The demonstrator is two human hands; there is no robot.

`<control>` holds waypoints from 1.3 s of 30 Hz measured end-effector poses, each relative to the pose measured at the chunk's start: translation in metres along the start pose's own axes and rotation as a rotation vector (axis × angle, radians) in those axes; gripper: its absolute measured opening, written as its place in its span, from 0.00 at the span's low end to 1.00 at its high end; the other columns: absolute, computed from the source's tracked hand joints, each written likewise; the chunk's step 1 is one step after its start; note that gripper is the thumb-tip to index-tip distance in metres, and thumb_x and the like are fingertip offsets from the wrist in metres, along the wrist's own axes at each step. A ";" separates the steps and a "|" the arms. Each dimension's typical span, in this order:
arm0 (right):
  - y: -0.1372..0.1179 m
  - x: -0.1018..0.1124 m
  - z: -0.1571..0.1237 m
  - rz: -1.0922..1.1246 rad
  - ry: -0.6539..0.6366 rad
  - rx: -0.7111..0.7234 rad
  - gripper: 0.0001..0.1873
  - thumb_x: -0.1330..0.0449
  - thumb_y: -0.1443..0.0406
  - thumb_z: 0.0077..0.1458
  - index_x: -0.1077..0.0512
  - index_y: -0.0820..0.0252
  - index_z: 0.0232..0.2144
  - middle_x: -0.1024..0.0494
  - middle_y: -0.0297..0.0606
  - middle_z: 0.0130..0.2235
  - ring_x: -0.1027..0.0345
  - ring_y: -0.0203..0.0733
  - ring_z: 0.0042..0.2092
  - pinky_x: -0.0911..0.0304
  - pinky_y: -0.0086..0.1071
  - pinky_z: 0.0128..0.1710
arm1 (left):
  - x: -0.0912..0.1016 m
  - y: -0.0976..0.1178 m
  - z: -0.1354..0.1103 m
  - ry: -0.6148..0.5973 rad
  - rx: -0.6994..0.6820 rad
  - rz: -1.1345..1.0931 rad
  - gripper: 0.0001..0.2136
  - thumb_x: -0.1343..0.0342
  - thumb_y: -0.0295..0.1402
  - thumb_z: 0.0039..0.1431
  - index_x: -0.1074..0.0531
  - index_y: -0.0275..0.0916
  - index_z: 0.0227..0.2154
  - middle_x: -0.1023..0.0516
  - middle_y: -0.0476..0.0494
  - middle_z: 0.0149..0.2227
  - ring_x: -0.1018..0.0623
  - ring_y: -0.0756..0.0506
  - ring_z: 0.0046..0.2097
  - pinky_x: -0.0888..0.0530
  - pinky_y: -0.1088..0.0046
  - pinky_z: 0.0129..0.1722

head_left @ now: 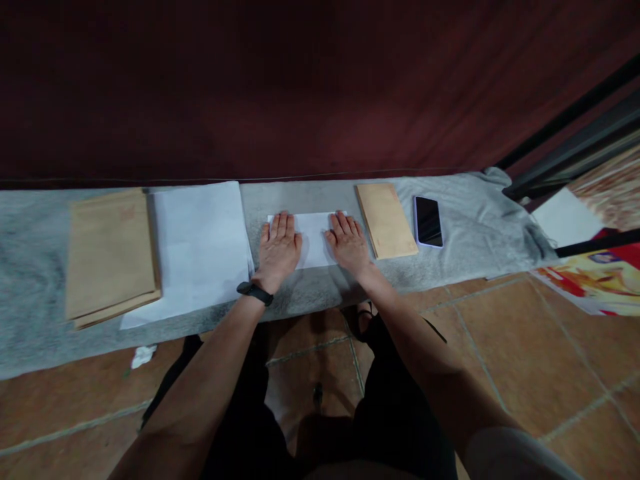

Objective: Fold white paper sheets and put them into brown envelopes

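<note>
A white sheet of paper (pixel 314 240), folded to a narrow strip by its look, lies on the grey cloth in front of me. My left hand (pixel 280 247) rests flat on its left end, fingers stretched out, a dark band on the wrist. Pressing on the right end is my right hand (pixel 349 243), also palm down with fingers extended. Just right of that hand sits a small tan envelope (pixel 386 220). To the left of my left hand is a stack of large white sheets (pixel 203 247), partly covered by big brown envelopes (pixel 113 253).
The grey cloth (pixel 465 220) covers a long narrow surface against a dark red backdrop (pixel 320 93). A phone (pixel 429 221) lies on it at the right. Crumpled white tissue (pixel 143 356) is on the tiled floor (pixel 530 340). A colourful printed sheet (pixel 600 277) stands far right.
</note>
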State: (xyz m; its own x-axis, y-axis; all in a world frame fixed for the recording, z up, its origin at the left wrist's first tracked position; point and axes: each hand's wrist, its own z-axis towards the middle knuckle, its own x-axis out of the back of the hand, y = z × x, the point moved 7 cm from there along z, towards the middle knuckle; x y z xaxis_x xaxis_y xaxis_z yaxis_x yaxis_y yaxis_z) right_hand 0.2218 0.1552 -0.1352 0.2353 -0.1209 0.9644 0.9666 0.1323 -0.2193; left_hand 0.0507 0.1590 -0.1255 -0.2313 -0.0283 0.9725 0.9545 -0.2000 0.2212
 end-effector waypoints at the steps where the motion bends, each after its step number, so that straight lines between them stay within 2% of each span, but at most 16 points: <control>1: 0.001 0.000 0.000 0.001 0.000 -0.002 0.31 0.56 0.55 0.73 0.43 0.66 0.70 0.43 0.46 0.72 0.50 0.53 0.72 0.52 0.48 0.71 | 0.000 -0.002 0.000 -0.001 0.007 0.000 0.30 0.68 0.38 0.71 0.48 0.26 0.71 0.49 0.33 0.74 0.49 0.38 0.75 0.53 0.55 0.73; 16: 0.012 0.001 -0.004 0.037 -0.041 -0.038 0.32 0.58 0.55 0.72 0.45 0.66 0.71 0.45 0.47 0.73 0.51 0.53 0.73 0.52 0.51 0.71 | 0.002 -0.023 -0.006 0.006 0.042 -0.030 0.31 0.66 0.39 0.71 0.48 0.25 0.71 0.50 0.31 0.74 0.49 0.37 0.75 0.50 0.54 0.73; 21: 0.013 0.002 -0.006 0.035 -0.032 -0.034 0.32 0.57 0.56 0.72 0.44 0.67 0.71 0.45 0.48 0.72 0.50 0.54 0.72 0.52 0.51 0.71 | 0.002 -0.027 -0.009 -0.022 0.053 -0.017 0.32 0.66 0.39 0.71 0.48 0.23 0.70 0.50 0.29 0.74 0.49 0.36 0.74 0.51 0.55 0.73; 32: 0.013 0.005 -0.007 0.024 -0.034 -0.030 0.31 0.56 0.59 0.72 0.43 0.69 0.70 0.44 0.49 0.72 0.48 0.55 0.71 0.51 0.51 0.71 | 0.004 -0.034 -0.016 -0.003 0.043 -0.044 0.32 0.66 0.41 0.71 0.49 0.23 0.70 0.50 0.28 0.74 0.49 0.36 0.74 0.48 0.53 0.72; 36: 0.016 0.003 -0.009 0.012 -0.031 -0.044 0.31 0.56 0.60 0.72 0.44 0.72 0.70 0.45 0.52 0.72 0.50 0.55 0.72 0.51 0.51 0.71 | 0.005 -0.034 -0.017 -0.001 0.064 -0.035 0.32 0.66 0.40 0.71 0.48 0.21 0.70 0.50 0.26 0.73 0.50 0.35 0.75 0.50 0.52 0.73; 39: 0.015 0.005 -0.009 0.030 -0.015 -0.051 0.31 0.56 0.59 0.72 0.45 0.72 0.70 0.45 0.54 0.72 0.52 0.54 0.73 0.52 0.53 0.71 | 0.008 -0.024 -0.022 0.030 0.041 -0.018 0.32 0.66 0.39 0.71 0.49 0.20 0.70 0.50 0.25 0.73 0.51 0.35 0.75 0.52 0.52 0.73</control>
State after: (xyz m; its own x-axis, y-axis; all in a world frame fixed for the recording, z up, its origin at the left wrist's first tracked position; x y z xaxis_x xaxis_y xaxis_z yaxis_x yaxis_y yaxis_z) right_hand 0.2384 0.1480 -0.1353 0.2630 -0.1027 0.9593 0.9632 0.0852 -0.2550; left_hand 0.0215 0.1420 -0.1243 -0.2538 -0.0541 0.9658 0.9568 -0.1602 0.2424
